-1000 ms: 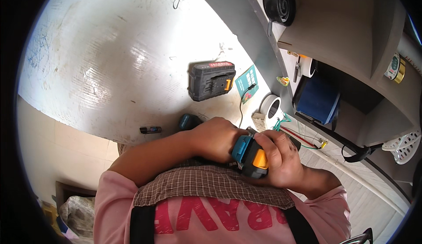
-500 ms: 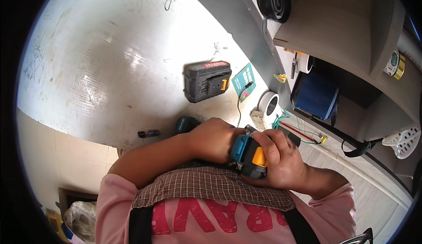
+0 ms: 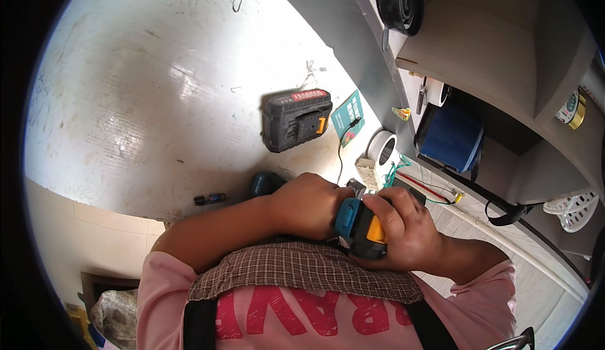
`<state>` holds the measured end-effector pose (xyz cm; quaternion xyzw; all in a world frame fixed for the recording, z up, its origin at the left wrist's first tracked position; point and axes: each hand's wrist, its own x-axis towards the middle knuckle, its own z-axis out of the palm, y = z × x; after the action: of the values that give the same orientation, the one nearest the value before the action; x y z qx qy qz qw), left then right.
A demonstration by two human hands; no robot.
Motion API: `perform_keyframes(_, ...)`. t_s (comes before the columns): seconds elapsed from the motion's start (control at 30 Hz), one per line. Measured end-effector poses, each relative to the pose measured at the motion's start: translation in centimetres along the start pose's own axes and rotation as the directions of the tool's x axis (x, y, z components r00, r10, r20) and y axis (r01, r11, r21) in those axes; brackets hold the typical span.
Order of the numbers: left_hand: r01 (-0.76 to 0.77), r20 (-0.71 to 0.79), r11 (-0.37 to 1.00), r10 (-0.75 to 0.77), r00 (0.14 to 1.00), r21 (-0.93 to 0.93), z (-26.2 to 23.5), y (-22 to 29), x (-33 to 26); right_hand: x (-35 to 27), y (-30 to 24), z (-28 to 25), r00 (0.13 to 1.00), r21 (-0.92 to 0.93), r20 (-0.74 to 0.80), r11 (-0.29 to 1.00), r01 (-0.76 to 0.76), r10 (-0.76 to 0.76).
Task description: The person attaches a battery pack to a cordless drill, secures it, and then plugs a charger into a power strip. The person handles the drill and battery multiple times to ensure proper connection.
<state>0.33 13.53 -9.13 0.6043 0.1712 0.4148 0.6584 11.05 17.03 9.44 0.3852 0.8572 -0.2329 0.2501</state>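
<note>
My left hand [image 3: 309, 204] is closed around the grip of a teal and black cordless power tool [image 3: 346, 217], held close to my body. Part of a teal body [image 3: 266, 183] shows beyond my left forearm; whether it belongs to the same tool is hidden. My right hand [image 3: 408, 231] is wrapped around a black battery pack [image 3: 365, 241] with an orange latch, at the base of the teal part. From this angle I cannot tell whether the pack is fully seated. Another black battery pack [image 3: 297, 122], with a red label and orange latch, lies on the table.
The white table [image 3: 145, 98] bears a paper clip [image 3: 237, 2], a small black and blue item [image 3: 210, 199], a green card [image 3: 348, 118] and a black cable [image 3: 341, 154]. A white tape roll [image 3: 382, 147] sits at the right edge. Shelves with a blue box [image 3: 450, 139] stand to the right.
The view has shifted slightly. Both hands keep the same hold on the tool and its pack, which appear a little lower and further right.
</note>
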Motion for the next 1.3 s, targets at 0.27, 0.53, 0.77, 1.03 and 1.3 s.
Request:
perform_keyframes(0.27, -0.033, -0.016, 0.999, 0.034, 0.999, 0.023, 0.1, -0.2, -0.1, 1.0, 0.2, 0.0, 0.994, -0.049, -0.053, 0.995, 0.09, -0.092)
perform_keyframes(0.53, -0.031, -0.012, 0.999, 0.031, 0.999, 0.035, -0.5, 0.1, -0.2, 2.2, 0.1, -0.5, 0.988, -0.127, -0.012, 0.98, 0.151, -0.154)
perform_keyframes(0.77, 0.013, 0.007, 0.999, -0.014, 1.0, 0.047, 0.2, -0.2, 0.2, 1.6, 0.4, -1.0, 0.997, -0.003, 0.02, 0.997, 0.072, -0.072)
perform_keyframes(1.03, -0.008, -0.011, 1.0, 0.007, 1.0, -0.028, 0.0, -0.3, 0.2, 0.1, 1.4, -0.4, 1.0, 0.062, 0.015, 0.998, 0.022, -0.023)
perform_keyframes(1.3, -0.007, 0.017, 1.0, 0.007, 1.0, -0.029, -0.1, -0.4, 0.3, -0.2, 2.1, -0.2, 0.997, 0.058, 0.003, 0.995, 0.077, -0.078)
